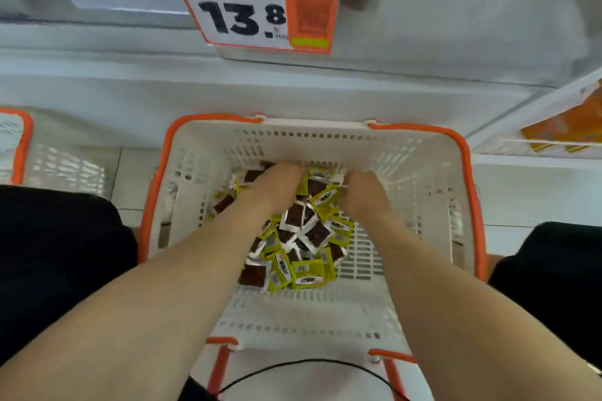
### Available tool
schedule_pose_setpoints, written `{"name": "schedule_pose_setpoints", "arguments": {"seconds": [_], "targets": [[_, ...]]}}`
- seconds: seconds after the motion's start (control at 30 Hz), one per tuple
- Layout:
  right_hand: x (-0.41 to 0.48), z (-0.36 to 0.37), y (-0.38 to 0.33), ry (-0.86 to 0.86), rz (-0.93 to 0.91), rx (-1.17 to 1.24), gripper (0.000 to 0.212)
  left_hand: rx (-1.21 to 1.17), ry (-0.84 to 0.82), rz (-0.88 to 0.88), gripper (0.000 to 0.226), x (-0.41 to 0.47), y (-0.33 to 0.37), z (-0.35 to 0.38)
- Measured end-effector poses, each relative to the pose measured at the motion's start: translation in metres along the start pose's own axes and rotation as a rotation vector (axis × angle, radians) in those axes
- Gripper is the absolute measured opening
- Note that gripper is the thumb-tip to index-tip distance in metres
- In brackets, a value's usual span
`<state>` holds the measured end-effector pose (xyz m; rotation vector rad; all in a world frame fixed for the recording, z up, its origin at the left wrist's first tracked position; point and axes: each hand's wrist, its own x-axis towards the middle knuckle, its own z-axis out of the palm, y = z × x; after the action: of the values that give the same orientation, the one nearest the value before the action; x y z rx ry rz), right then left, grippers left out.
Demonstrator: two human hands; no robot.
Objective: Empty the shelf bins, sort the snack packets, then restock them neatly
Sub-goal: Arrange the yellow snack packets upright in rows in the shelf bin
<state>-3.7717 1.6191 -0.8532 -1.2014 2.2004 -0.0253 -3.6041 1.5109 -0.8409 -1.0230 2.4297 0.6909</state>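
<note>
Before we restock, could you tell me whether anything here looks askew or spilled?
The price tag above hangs tilted against the level shelf edge. The packets lie jumbled, yet all inside the basket; none spilled.

The fingertips of the left hand (275, 187) and right hand (361, 194) are buried among the packets (306, 238), so their grip cannot be told. Packet print is too small to read. The tag (257, 6) has blurred small text. The left edge cuts a second basket (24, 140); the bottom edge cuts the cable (309, 361).
</note>
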Motion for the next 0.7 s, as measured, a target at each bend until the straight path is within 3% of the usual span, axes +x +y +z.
{"name": "schedule_pose_setpoints", "arguments": {"seconds": [0.1, 0.2, 0.27, 0.33, 0.43, 0.57, 0.7], "targets": [[-0.003, 0.026, -0.004, -0.017, 0.086, 0.060, 0.029, 0.176, -0.075, -0.019, 0.043, 0.006, -0.002, 0.031], [-0.006, 0.045, -0.007, 0.052, 0.086, -0.036, 0.036, 0.133, 0.048, 0.005, 0.023, 0.006, -0.002, 0.041], [-0.003, 0.052, -0.005, 0.054, 0.109, 0.034, 0.025, 0.059, 0.125, 0.000, 0.010, 0.007, -0.002, 0.044], [0.002, 0.054, 0.000, 0.023, 0.102, 0.251, 0.005, -0.073, 0.144, -0.058, 0.014, 0.008, -0.003, 0.045], [0.008, 0.045, 0.007, 0.004, 0.063, 0.525, 0.011, -0.269, 0.158, -0.125, 0.021, 0.007, -0.007, 0.044], [0.012, 0.035, 0.008, -0.050, -0.011, 0.645, 0.010, -0.536, 0.261, -0.175, 0.027, 0.001, -0.003, 0.042], [0.011, 0.032, -0.002, 0.059, -0.048, 0.677, 0.012, -0.807, 0.165, -0.211, 0.050, -0.002, 0.008, 0.031]]}}
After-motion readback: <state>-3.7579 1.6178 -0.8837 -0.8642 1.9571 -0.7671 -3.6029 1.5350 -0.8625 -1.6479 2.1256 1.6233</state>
